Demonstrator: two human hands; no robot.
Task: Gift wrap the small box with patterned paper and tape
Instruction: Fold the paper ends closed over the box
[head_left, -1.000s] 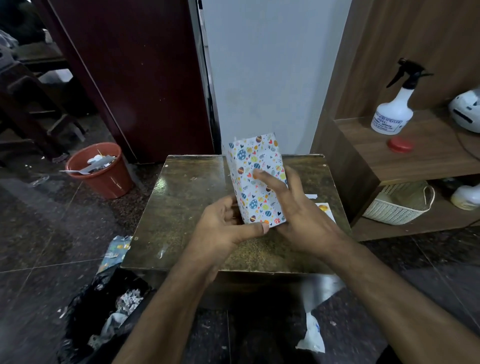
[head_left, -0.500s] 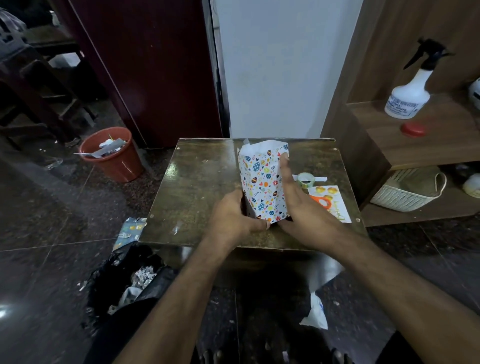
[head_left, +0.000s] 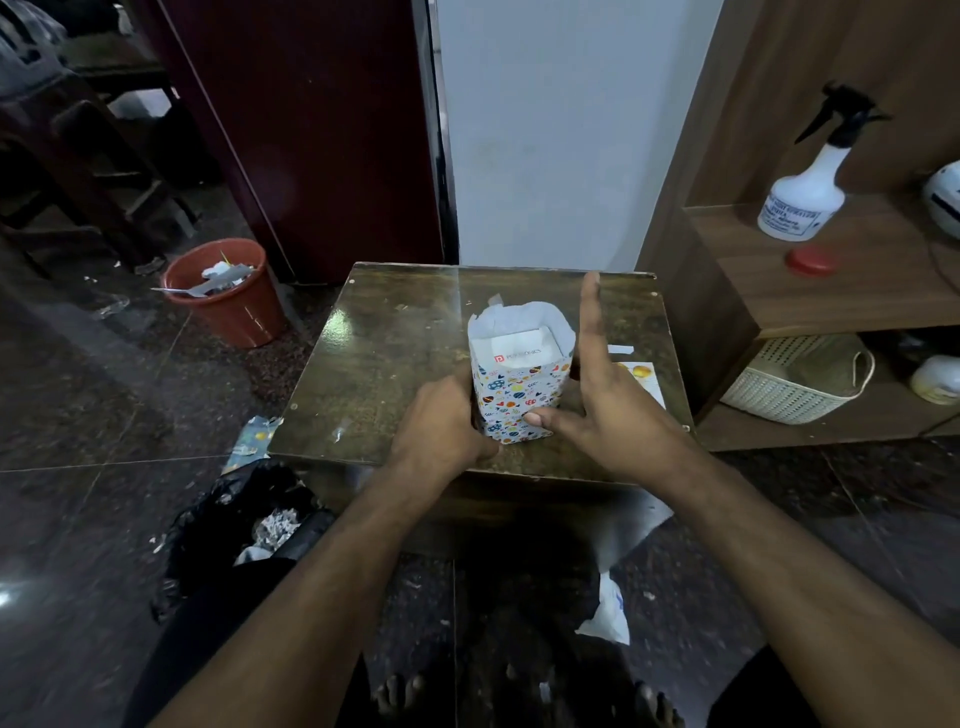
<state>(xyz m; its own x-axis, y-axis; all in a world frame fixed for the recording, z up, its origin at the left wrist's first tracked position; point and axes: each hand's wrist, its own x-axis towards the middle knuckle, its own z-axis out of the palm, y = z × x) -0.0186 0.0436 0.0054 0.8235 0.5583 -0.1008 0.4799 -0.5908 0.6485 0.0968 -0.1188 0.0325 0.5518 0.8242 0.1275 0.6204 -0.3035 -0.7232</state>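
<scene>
Left hand (head_left: 441, 426) grips the lower left side of the wrapped box (head_left: 519, 387), fingers curled round its far face. Right hand (head_left: 608, 405) is spread open — fingers straight and pointing up alongside the box's right side, thumb tip pressed against the lower front of the paper (head_left: 511, 397).

The box stands upright on the small wooden table (head_left: 395, 364), near its front edge. Patterned paper sleeves all four sides and rises above the box as an unfolded collar, white on the inside. The exposed top face of the box is white and carries a red logo followed by grey lettering, too blurred to read.

On the shelf (head_left: 857, 291) to the right, a spray bottle (head_left: 805, 192) bears a printed label; its text is not legible.

Change from half a second ago: the top of the box was then hidden behind the tilted paper; it is now in plain view. The right hand's fingers then lay flat against the paper — they now stand clear of it, thumb only in contact.
</scene>
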